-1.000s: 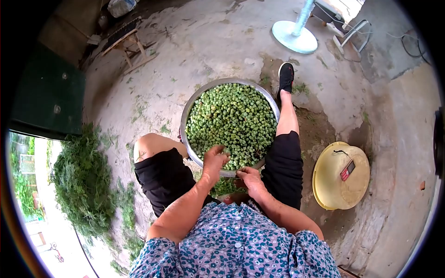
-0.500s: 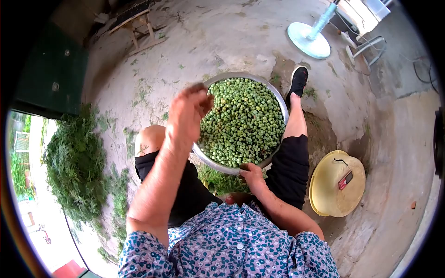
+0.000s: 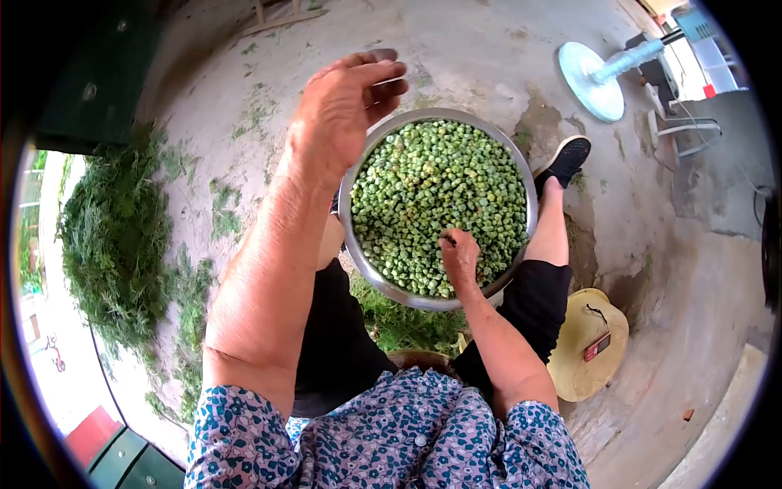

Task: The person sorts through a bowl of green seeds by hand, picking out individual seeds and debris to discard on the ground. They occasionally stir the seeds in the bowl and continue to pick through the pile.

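Note:
A wide metal basin sits between my knees, filled with small, knobbly green seed cones. Raised beyond the basin's upper left rim is my left hand, its fingers loosely bent and apart, with nothing visible in them. Over the lower middle of the heap, my right hand has its fingers curled together at the cones. Whatever may be in that pinch is too small or hidden to make out.
Feathery green branches are piled at the left, and more greenery lies below the basin. A yellowish hat-like object at the right bears a small red phone. A pale-blue fan base stands at upper right.
My left hand has risen up and away from the basin's left edge. My right hand has left the near rim and moved in over the cones. The view has shifted.

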A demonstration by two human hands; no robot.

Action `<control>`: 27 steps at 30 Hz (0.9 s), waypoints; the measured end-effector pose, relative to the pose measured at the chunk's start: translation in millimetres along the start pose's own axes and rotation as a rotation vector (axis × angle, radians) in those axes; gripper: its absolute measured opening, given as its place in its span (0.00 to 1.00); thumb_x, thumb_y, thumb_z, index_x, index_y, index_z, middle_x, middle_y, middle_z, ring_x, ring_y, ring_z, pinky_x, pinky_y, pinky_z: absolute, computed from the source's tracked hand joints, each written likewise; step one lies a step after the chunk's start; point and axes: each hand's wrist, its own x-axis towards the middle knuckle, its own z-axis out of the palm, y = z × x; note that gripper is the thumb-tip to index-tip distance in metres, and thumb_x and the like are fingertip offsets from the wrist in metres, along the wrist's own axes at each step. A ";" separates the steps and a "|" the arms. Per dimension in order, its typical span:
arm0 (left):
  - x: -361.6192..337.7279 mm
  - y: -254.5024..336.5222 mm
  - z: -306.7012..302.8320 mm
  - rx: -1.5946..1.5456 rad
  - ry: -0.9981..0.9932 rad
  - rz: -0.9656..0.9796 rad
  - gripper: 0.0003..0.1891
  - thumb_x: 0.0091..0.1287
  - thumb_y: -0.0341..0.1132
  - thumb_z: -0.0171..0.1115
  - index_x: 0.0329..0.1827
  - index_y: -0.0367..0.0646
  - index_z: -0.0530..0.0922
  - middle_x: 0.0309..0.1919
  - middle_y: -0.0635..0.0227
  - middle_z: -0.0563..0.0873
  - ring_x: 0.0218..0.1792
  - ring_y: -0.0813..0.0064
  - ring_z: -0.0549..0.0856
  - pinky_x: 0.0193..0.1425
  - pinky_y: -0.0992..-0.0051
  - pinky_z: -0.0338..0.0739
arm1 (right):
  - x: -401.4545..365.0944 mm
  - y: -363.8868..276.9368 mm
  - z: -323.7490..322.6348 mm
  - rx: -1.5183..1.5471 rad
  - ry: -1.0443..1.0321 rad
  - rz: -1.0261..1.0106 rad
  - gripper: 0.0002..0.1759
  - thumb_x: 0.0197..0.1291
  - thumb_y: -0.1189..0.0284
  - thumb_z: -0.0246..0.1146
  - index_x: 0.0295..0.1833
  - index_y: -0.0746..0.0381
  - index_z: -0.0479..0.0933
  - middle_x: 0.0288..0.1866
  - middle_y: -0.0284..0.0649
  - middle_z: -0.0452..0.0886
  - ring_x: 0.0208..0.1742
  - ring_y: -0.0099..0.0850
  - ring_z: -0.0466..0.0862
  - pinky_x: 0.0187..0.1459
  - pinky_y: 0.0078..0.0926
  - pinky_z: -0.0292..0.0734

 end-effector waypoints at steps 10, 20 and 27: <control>7.9 0.0 -0.4 -0.026 0.004 -0.048 0.10 0.64 0.28 0.56 0.46 0.34 0.75 0.38 0.62 0.83 0.36 0.74 0.81 0.42 0.79 0.76 | 24.4 -27.2 23.1 -0.266 -0.104 -0.128 0.13 0.51 0.75 0.63 0.44 0.59 0.73 0.43 0.46 0.71 0.39 0.47 0.77 0.38 0.42 0.73; 7.4 -0.9 3.2 -0.081 -0.012 -0.041 0.07 0.62 0.26 0.57 0.42 0.34 0.76 0.35 0.61 0.82 0.34 0.73 0.81 0.39 0.79 0.78 | 24.6 -33.8 -9.8 0.805 -0.247 0.452 0.10 0.53 0.76 0.63 0.40 0.69 0.75 0.33 0.40 0.78 0.31 0.30 0.80 0.31 0.28 0.76; 7.5 -5.3 8.9 -0.083 -0.014 -0.061 0.06 0.62 0.26 0.57 0.41 0.34 0.76 0.34 0.62 0.83 0.32 0.75 0.81 0.37 0.79 0.79 | 11.3 -39.6 -32.4 1.420 -0.285 0.678 0.09 0.57 0.77 0.59 0.43 0.66 0.68 0.31 0.44 0.77 0.29 0.34 0.79 0.31 0.33 0.76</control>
